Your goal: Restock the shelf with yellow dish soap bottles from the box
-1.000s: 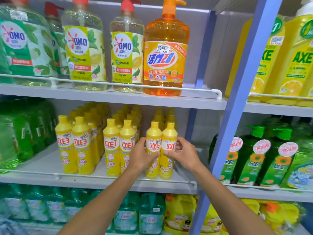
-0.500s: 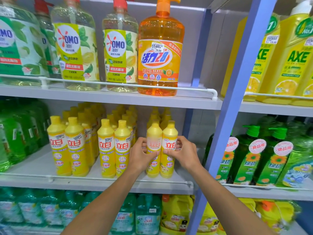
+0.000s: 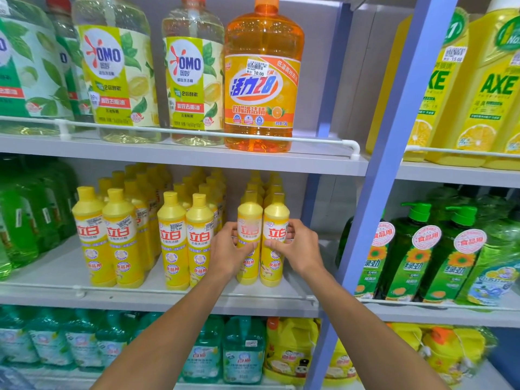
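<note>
Barely shifted, the left hand (image 3: pixel 226 250) still curls its fingers (image 3: pixel 235 230) round the left yellow dish soap bottle (image 3: pixel 249 218), thumb across the label. The right hand (image 3: pixel 302 249) grips the right yellow dish soap bottle (image 3: pixel 277 220) likewise. Both stand upright and touching at the front of the middle shelf (image 3: pixel 197 301), right of the other yellow rows (image 3: pixel 185 237).

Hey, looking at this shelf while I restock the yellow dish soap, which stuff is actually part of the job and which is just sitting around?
Job: left hand holding the left yellow bottle; right hand holding the right yellow bottle; stocked yellow rows; middle shelf. The box isn't in view.
Just there: OMO bottles; orange bottle; AXE bottles; green pump bottles; teal bottles.
</note>
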Demonstrator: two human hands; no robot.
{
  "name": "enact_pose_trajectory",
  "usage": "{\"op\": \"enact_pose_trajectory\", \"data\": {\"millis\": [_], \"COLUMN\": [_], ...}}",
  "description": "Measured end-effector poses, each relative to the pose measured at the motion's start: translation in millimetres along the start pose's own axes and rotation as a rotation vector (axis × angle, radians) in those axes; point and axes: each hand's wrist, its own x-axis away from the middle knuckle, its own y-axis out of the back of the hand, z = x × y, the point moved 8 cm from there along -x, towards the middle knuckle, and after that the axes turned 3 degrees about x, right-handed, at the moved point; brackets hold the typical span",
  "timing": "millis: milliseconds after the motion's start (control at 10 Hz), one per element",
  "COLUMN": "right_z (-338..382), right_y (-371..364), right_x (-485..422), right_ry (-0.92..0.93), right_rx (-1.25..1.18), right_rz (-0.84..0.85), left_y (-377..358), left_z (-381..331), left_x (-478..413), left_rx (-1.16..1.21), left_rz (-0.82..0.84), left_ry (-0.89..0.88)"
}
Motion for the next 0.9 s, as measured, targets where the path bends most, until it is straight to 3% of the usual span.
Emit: {"op": "enact_pose_trajectory", "data": {"millis": [300,600,800,900], "right_z": [-2.1,17.8,42.0,72.2], "right_y": [-3.0,4.0,14.5,5.8], "right_x": [2.0,18.5,64.7,109.5], "right_ry": [0.005,0.028,0.057,0.128], "right_rx": [0.024,0.157,0.357,0.564], "right_rz": [-0.026,0.030,0.063,0.125], "left_y": [-0.8,8.4,26.5,55.7], "left_z": [0.0,-21.1,-41.5,-51.4], "left_x": [0.8,11.7,54.9,97.9], "left_rx": [-0.021,-0.218,-0.554,-0.886], "left_rz": [0.008,0.199,0.414,0.495], "left_ry": [0.026,0.013,-0.205,-0.437]}}
